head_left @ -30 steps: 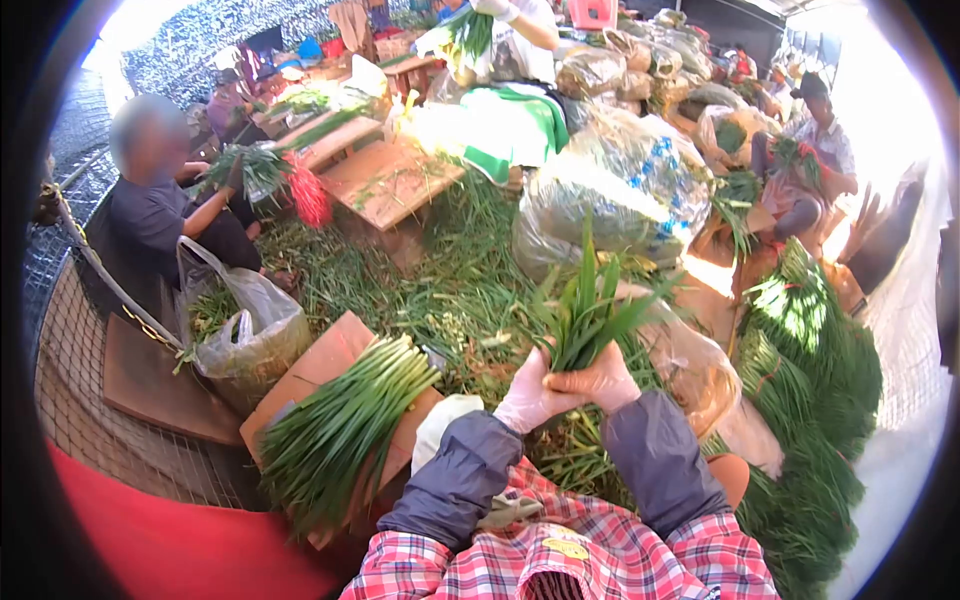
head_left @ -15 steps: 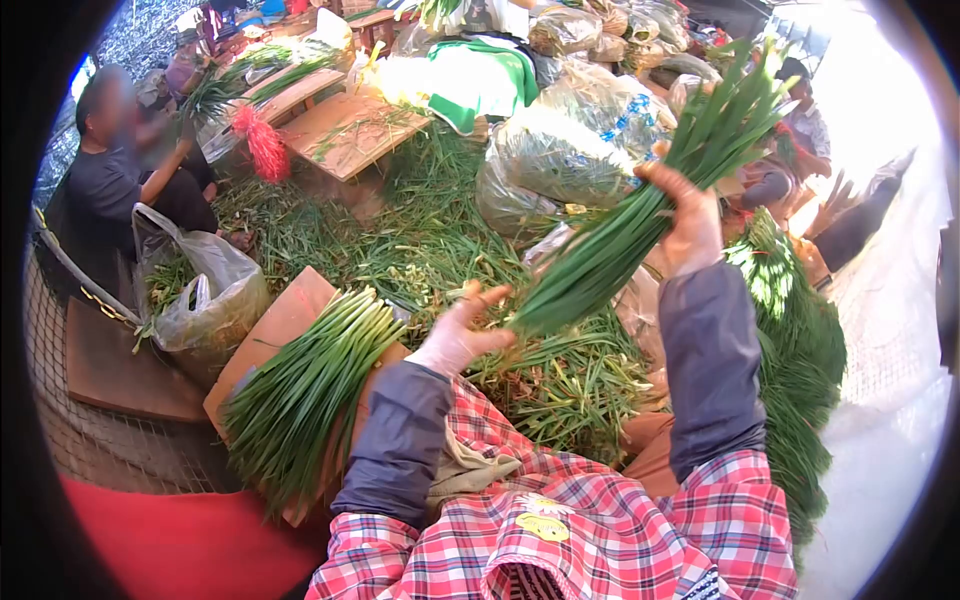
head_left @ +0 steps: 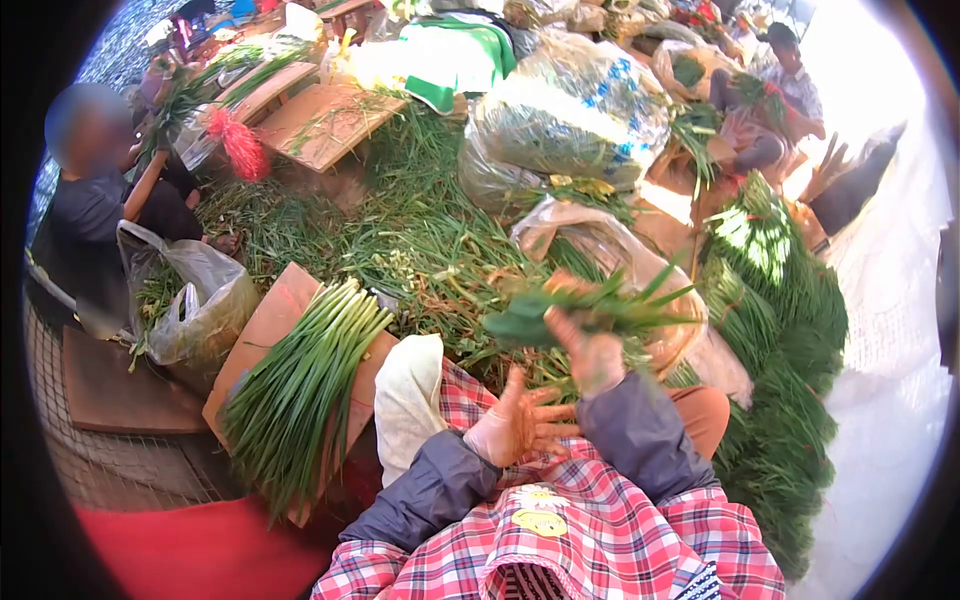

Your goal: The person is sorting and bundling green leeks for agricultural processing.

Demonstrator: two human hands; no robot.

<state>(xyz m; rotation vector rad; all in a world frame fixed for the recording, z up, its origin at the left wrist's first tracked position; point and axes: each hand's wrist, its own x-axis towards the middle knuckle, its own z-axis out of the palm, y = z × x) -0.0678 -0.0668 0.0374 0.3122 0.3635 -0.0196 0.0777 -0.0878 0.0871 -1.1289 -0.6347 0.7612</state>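
A bunch of garlic chives [head_left: 600, 308], smeared by motion, is gripped in my right hand [head_left: 588, 350] above the leaf litter. My left hand [head_left: 518, 422] is just below and to the left, fingers spread and holding nothing. Long green leaves stick out to the right of my right hand. On a brown board [head_left: 288, 285] at my left lies a large pile of garlic chives [head_left: 305, 390], pale stem ends pointing away from me. Cut leaves and trimmings [head_left: 430, 265] cover the ground in front of my hands.
Tied bunches of chives [head_left: 780, 400] are heaped along my right side. An open plastic bag [head_left: 690, 300] and a bulging clear bag [head_left: 570, 115] stand ahead. Another plastic bag [head_left: 205, 300] stands left, near a seated person [head_left: 95, 210]. A second person [head_left: 780, 90] sits far right.
My right hand has swung the chive bunch down and left from its raised position, turning it flatter. My left hand has drawn back toward my body, staying open.
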